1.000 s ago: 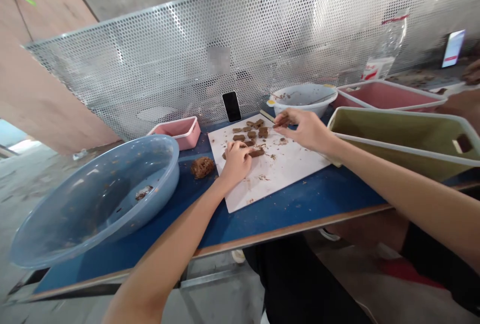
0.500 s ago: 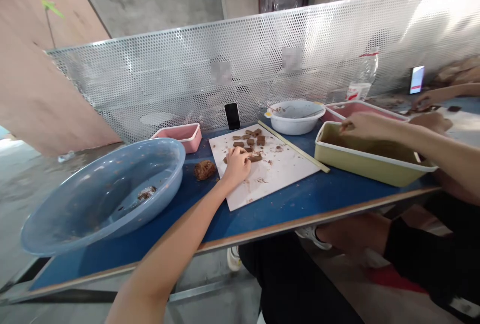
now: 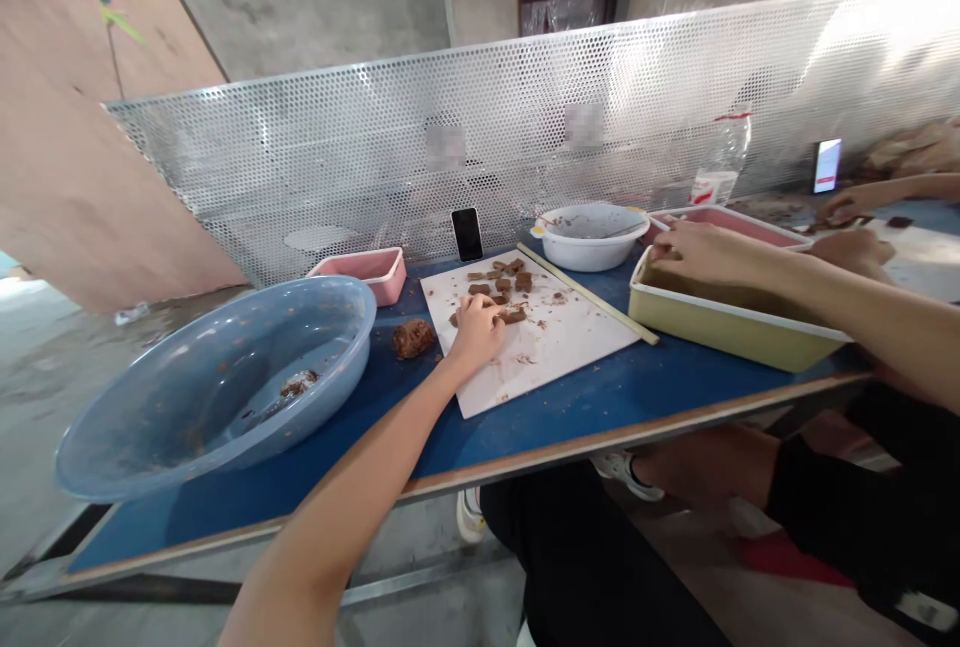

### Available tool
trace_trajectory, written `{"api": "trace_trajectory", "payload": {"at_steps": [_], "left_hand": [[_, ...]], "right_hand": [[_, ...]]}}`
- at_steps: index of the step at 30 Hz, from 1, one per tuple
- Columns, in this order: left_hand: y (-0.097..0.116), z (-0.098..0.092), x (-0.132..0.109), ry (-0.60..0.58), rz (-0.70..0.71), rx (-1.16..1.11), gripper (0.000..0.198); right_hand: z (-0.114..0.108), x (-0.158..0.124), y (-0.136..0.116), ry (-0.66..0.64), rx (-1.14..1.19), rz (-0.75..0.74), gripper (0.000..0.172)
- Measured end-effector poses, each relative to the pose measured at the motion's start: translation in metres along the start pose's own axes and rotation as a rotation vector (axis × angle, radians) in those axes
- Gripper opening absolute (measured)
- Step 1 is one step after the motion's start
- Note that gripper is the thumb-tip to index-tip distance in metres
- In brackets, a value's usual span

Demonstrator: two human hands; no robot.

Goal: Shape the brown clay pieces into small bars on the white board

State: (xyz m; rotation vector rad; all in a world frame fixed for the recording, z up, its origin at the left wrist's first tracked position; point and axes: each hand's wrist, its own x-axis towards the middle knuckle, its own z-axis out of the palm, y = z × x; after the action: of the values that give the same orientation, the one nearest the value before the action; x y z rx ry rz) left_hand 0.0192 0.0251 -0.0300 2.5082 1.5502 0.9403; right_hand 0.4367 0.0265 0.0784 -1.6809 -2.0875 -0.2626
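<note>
My left hand (image 3: pixel 476 325) rests on the white cutting board (image 3: pixel 555 347), its fingers curled onto a brown bar-shaped piece (image 3: pixel 513 316). Several more small brown pieces (image 3: pixel 504 277) lie at the board's far end. My right hand (image 3: pixel 694 252) reaches over the near left corner of the yellow-green tray (image 3: pixel 720 327), fingers bent down and pressed together inside the rim. What they hold is hidden. A brown lump (image 3: pixel 413 337) sits on the blue table (image 3: pixel 600 407), just left of the board.
A big blue basin (image 3: pixel 217 387) overhangs the table's left end. Along the back stand a small pink box (image 3: pixel 367 267), a phone (image 3: pixel 467 232), a white bowl (image 3: pixel 589 232) and a pink tray (image 3: pixel 720 219). A wooden stick (image 3: pixel 585 292) lies beside the board. Another person's hands (image 3: pixel 851 227) work at far right.
My right hand left the board with a brown piece, crossed to the yellow-green tray and has dipped its fingers inside the rim. My left hand stayed on the board. The view shifted.
</note>
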Motion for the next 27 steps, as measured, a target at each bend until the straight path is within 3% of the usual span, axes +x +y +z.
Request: {"api": "trace_trajectory", "payload": {"at_steps": [2, 5, 9, 12, 18, 27], "left_hand": [[-0.001, 0.000, 0.000, -0.007, 0.000, -0.003, 0.033], [-0.003, 0.001, 0.000, -0.014, 0.002, 0.001, 0.034], [-0.006, 0.003, 0.001, -0.015, 0.008, 0.013, 0.033], [-0.009, 0.004, 0.002, -0.023, 0.014, 0.021, 0.031], [-0.009, 0.003, 0.000, -0.021, 0.009, 0.035, 0.031], [-0.007, 0.004, -0.001, -0.061, 0.004, 0.026, 0.033]], "right_hand": [[0.002, 0.002, -0.022, -0.092, 0.041, -0.096, 0.008], [0.020, 0.002, -0.068, -0.066, 0.164, -0.160, 0.010], [0.065, 0.012, -0.129, -0.121, 0.347, -0.332, 0.017], [0.101, 0.028, -0.157, -0.081, 0.478, -0.401, 0.021], [0.139, 0.038, -0.155, -0.072, 0.605, -0.434, 0.023], [0.141, 0.030, -0.127, -0.051, 0.527, -0.582, 0.018]]}}
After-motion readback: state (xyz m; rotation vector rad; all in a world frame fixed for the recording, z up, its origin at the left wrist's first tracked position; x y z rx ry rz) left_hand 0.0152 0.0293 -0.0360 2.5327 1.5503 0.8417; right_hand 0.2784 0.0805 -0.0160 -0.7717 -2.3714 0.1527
